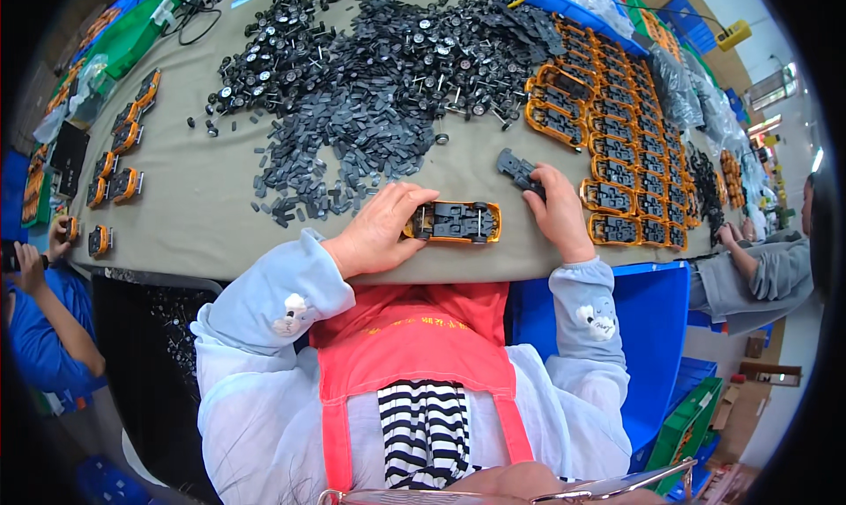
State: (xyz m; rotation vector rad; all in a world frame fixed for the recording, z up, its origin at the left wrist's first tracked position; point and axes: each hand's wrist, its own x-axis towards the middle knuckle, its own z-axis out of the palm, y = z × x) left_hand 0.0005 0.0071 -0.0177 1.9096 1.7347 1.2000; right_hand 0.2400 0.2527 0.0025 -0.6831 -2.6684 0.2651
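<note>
- The step in hand looks like adding a dark plastic piece to an upturned orange toy car; the next move seems to call for bringing the piece over the underside and lining it up;
- the left hand grips the car's left end, on the surface near its front edge;
- the right hand pinches the dark piece, beyond the car and to its right, apart from it.
</note>
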